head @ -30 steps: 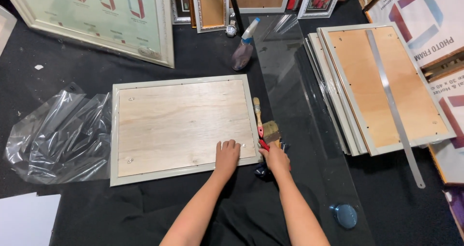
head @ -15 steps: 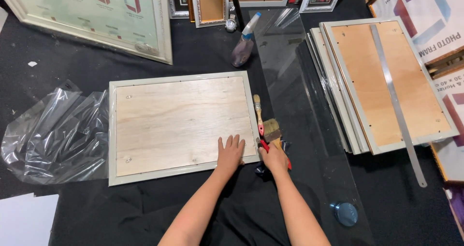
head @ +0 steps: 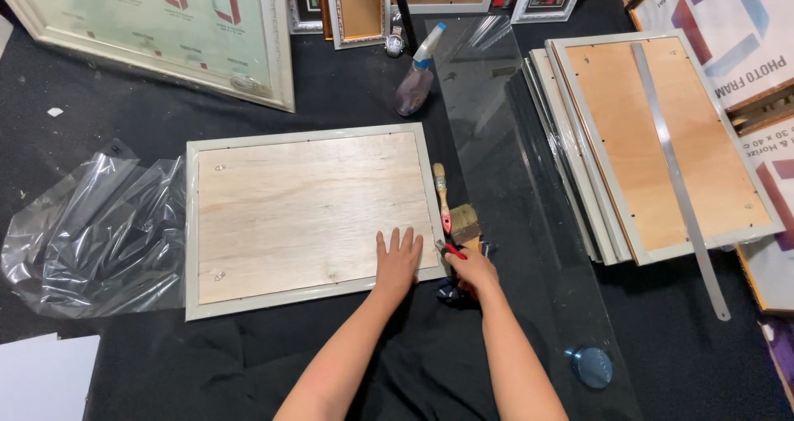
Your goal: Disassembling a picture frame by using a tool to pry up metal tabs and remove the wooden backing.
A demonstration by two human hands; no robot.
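The left hand (head: 399, 260) lies flat, fingers spread, on the pale plywood back of a picture frame (head: 310, 214), near the board's lower right corner. Just beside it, the right hand (head: 471, 265) is curled around a small red-handled tool (head: 453, 252) whose tip meets the frame's right rail; what kind of tool it is I cannot tell.

At the left edge of the black cloth-covered surface (head: 686, 363) sits a crumpled sheet of clear plastic wrap (head: 91, 235), glossy and creased, touching the frame's left rail. The frame itself is rectangular with a smooth grey-white border and a grainy wooden backing, lying face down in the middle. Along its right side rests a paintbrush (head: 463, 222) with a wooden handle and tan bristles. Beyond that, a long clear glass pane (head: 529, 181) runs from the far edge toward the near edge, with a spray bottle (head: 415, 78) at its far left corner. Toward the right edge is a stack of frames (head: 653, 148), face down, with a thin metal ruler (head: 678, 173) laid across the top.
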